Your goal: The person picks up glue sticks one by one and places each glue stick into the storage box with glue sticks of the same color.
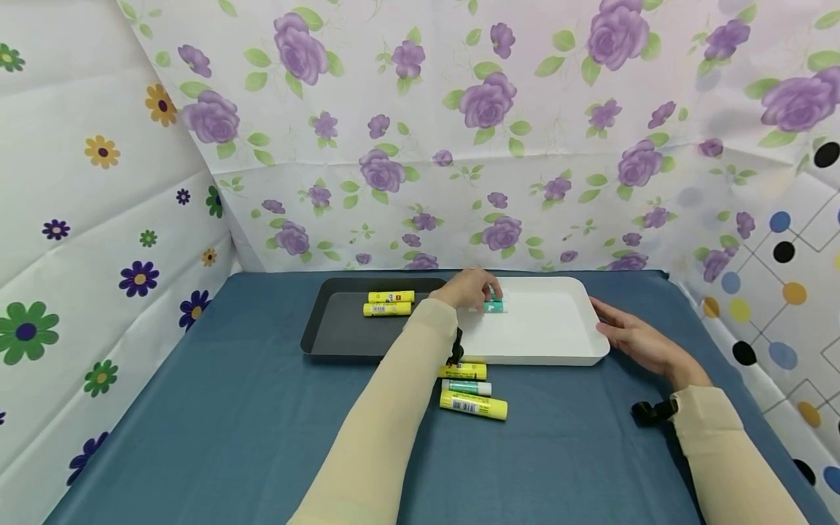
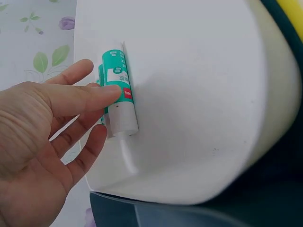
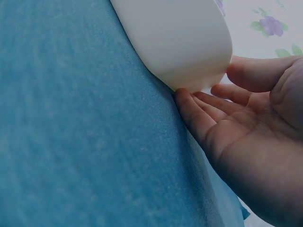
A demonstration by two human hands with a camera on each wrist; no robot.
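My left hand [image 1: 467, 289] reaches over the white tray [image 1: 545, 321] and pinches a green-and-white glue stick [image 2: 118, 80] between thumb and fingers. A second green-and-white glue stick [image 2: 101, 75] shows partly behind it, mostly covered by the fingers. At the tray's right end, my right hand [image 1: 639, 341] holds the outer wall, thumb by the rim and fingertips low on the side, as the right wrist view shows. Two yellow glue sticks [image 1: 387, 309] lie side by side in the black tray [image 1: 335, 321], left of the white one.
On the blue cloth [image 1: 230, 430] in front of the trays lie a yellow glue stick [image 1: 474, 405], a green-and-white one [image 1: 467, 387] and another yellow one [image 1: 463, 372], partly behind my left sleeve. A flowered sheet [image 1: 394, 131] hangs behind the trays.
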